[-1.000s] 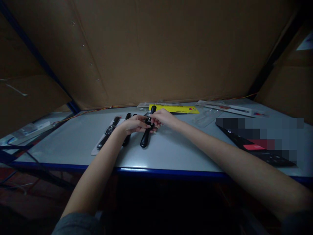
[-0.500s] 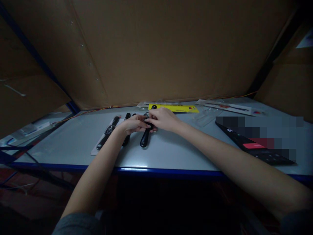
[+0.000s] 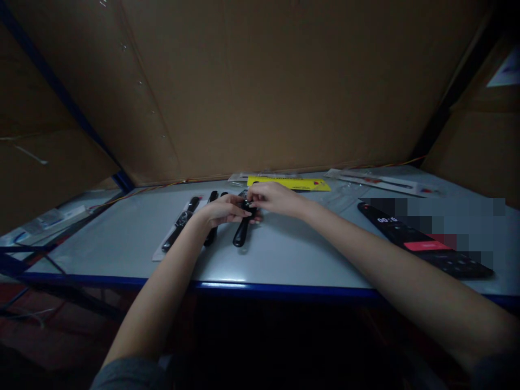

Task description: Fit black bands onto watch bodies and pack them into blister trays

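Both our hands pinch the black watch strap at its far end, left hand and right hand closed on it.

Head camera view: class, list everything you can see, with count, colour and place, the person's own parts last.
Cardboard wall: 1, brown, behind the table.
Table: 1, pale grey with blue edge, under the items.
Wire: 1, orange, along the back edge.
Card: 1, yellow, back centre.
Clear plastic sleeve: 1, colourless, right of centre.
Packaged strip: 1, white, back right.
Watch on card: 1, black, left of the hands.
Watch strap: 1, black, under the left hand.
Held watch strap: 1, black, between the hands.
Phone: 1, black, front right, partly blurred.
Left hand: 1, bare, pinching the held strap.
Right hand: 1, bare, pinching its top.
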Demonstrator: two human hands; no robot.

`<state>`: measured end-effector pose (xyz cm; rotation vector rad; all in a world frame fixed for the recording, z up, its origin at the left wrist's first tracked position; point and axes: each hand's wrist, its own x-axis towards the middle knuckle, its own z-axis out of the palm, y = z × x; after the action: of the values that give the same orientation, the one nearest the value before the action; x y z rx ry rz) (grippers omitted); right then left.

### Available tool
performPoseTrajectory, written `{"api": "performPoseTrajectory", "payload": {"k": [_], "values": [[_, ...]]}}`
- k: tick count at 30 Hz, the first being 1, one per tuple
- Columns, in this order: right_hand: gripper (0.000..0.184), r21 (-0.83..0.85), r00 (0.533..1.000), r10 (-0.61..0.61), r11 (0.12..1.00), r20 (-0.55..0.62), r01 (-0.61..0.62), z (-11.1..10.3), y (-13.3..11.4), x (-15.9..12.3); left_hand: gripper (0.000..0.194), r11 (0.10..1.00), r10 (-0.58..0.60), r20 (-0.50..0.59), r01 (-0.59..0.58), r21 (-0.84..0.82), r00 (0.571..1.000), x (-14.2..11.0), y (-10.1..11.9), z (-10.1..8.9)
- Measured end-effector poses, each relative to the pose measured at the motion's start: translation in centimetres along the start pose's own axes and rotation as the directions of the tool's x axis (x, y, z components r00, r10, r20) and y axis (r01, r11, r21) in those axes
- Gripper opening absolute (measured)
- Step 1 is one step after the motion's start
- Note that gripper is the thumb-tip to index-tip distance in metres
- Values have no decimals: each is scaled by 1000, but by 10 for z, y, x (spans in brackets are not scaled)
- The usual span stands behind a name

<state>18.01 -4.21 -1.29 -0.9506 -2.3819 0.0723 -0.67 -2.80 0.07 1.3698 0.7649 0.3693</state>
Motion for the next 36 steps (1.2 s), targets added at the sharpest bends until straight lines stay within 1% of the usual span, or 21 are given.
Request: {"api": "performPoseTrajectory", "payload": {"k": [4, 8, 10, 12, 14, 15, 16, 18, 19, 21, 22, 24, 26, 27, 29, 31, 33, 36], "values": [[8, -156, 997, -77, 985, -11, 75, 1, -9, -1, 39, 999, -26, 33, 24, 39, 999, 1, -3, -6], [11, -295, 984, -175, 940, 20, 173, 0, -14, 0, 35, 999, -37, 151, 31, 39, 988, 1, -5, -9], [12, -339, 977, -211, 918, 21, 205, -1, -14, 0, 34, 998, -42, 180, 35, 42, 983, 0, -5, -9], [15, -345, 973, -231, 913, 3, 217, -2, -13, 0, 34, 998, -43, 160, 36, 41, 986, -1, -3, -7], [17, -291, 974, -221, 936, -42, 199, -3, -14, -1, 34, 999, -40, 118, 36, 34, 992, -2, -1, -6], [18, -243, 979, -187, 956, -77, 163, -4, -14, -1, 35, 999, -36, 94, 34, 27, 995, -3, 0, -5], [18, -187, 985, -125, 977, -120, 101, -4, -15, -1, 36, 999, -29, 69, 28, 18, 997, -3, 1, -4], [16, -73, 981, 59, 995, -184, -74, -4, -16, 0, 38, 1000, -10, 15, 10, 2, 1000, -2, 1, -4], [17, -24, 970, 155, 987, -188, -162, -3, -16, 0, 38, 1000, -1, -14, 1, -2, 1000, -1, 1, -5], [28, 55, 947, 288, 957, -143, -283, 2, -14, 2, 36, 1000, 14, -62, -13, 7, 998, 1, -1, -6], [31, 89, 941, 323, 945, -101, -314, 5, -13, 3, 35, 1000, 19, -76, -18, 18, 997, 2, -2, -6], [28, 153, 938, 347, 928, -20, -340, 10, -11, 4, 34, 999, 28, -90, -24, 37, 996, 4, -3, -7], [19, 177, 946, 324, 929, 30, -324, 13, -9, 4, 36, 998, 22, -83, -18, 53, 996, 4, -4, -6], [14, 162, 955, 294, 941, 42, -297, 13, -8, 3, 37, 998, 15, -78, -11, 60, 997, 3, -4, -5], [8, 71, 978, 204, 976, 38, -206, 10, -8, 2, 39, 998, -1, -62, 5, 64, 998, 1, -3, -3], [10, -62, 995, 91, 994, 26, -89, 5, -9, 0, 40, 999, -7, -46, 10, 53, 999, 0, -1, -1], [11, -175, 1000, -4, 985, 27, 9, -1, -9, -1, 40, 999, -7, -35, 8, 38, 999, -1, 0, -1], [15, -262, 997, -73, 962, 26, 77, -4, -10, -2, 39, 1000, -13, -31, 14, 28, 999, 0, -1, -2]]}}
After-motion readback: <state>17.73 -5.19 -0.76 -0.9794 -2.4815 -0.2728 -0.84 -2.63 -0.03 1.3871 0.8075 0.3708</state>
